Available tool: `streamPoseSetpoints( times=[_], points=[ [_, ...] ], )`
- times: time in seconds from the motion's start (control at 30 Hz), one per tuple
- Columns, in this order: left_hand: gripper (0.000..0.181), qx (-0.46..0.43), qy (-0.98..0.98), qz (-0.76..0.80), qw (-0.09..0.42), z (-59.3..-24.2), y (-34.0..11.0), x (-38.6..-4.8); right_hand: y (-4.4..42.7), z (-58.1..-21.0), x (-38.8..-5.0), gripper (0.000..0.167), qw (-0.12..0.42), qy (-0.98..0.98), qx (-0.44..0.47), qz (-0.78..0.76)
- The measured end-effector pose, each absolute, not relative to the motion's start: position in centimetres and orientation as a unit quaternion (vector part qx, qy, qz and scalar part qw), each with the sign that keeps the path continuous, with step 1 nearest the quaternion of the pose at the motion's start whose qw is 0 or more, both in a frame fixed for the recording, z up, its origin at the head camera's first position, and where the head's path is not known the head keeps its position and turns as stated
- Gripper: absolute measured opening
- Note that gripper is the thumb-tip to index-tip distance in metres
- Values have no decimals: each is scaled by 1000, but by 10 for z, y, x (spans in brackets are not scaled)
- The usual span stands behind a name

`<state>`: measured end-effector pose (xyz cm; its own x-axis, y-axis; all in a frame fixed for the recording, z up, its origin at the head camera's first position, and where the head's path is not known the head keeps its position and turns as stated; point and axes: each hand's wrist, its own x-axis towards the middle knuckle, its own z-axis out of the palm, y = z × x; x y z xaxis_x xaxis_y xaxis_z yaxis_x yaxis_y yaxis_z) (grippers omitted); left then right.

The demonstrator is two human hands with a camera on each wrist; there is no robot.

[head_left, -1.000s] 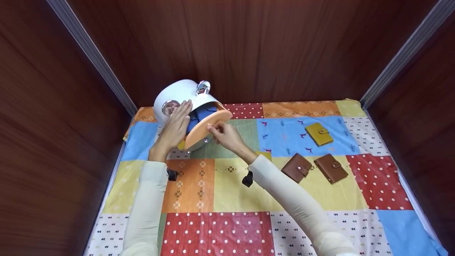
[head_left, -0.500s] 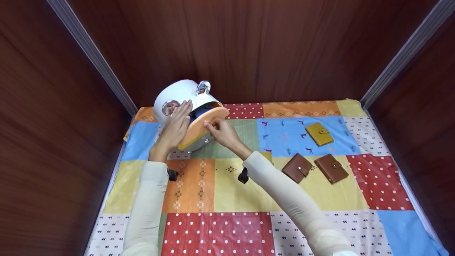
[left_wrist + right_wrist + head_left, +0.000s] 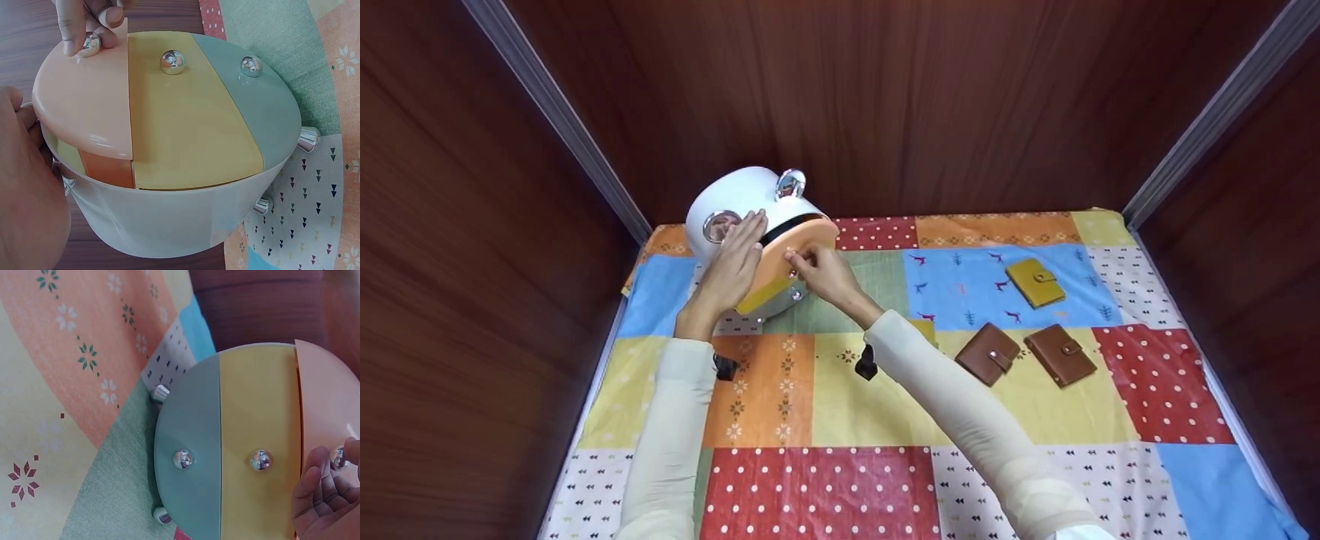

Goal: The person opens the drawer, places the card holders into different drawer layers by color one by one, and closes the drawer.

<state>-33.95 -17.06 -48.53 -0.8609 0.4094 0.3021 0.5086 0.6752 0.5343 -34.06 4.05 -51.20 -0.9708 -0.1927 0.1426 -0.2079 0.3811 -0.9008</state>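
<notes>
A white rounded box (image 3: pixel 735 196) with drawer fronts of orange, yellow and green stands at the back left. My right hand (image 3: pixel 826 277) pinches the silver knob of the orange drawer (image 3: pixel 95 107), which juts slightly from the box in the left wrist view. Beside it the yellow drawer (image 3: pixel 180 124) and the green drawer (image 3: pixel 256 107) sit flush. My left hand (image 3: pixel 727 270) lies with straight fingers against the box's white side. In the right wrist view, fingers of the right hand (image 3: pixel 329 495) are at the orange drawer's knob.
Two brown wallets (image 3: pixel 988 354) (image 3: pixel 1060 355) and a mustard wallet (image 3: pixel 1035 283) lie to the right on the patchwork cloth (image 3: pixel 877 412). Another yellow item (image 3: pixel 922 328) is partly covered by the right sleeve. Dark wood panels (image 3: pixel 870 105) stand behind and at both sides.
The orange drawer has moved inward with my right hand at its knob, and the blue items inside are no longer visible. My left hand has stayed against the box.
</notes>
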Motion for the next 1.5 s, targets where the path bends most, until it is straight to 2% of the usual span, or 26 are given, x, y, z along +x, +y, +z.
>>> streamPoseSetpoints(
  times=[0.43,0.87,1.5],
  points=[
    [52,-259,-910,-311,88,-486,-170,-341,34,-510,-347,33,20,-856,110,506],
    [53,-253,-913,-310,76,-484,-170,-340,27,-505,-352,36,-4,-858,100,503],
    [53,-252,-912,-314,79,-485,-170,-340,22,-506,-353,32,16,-869,106,483]
  ],
)
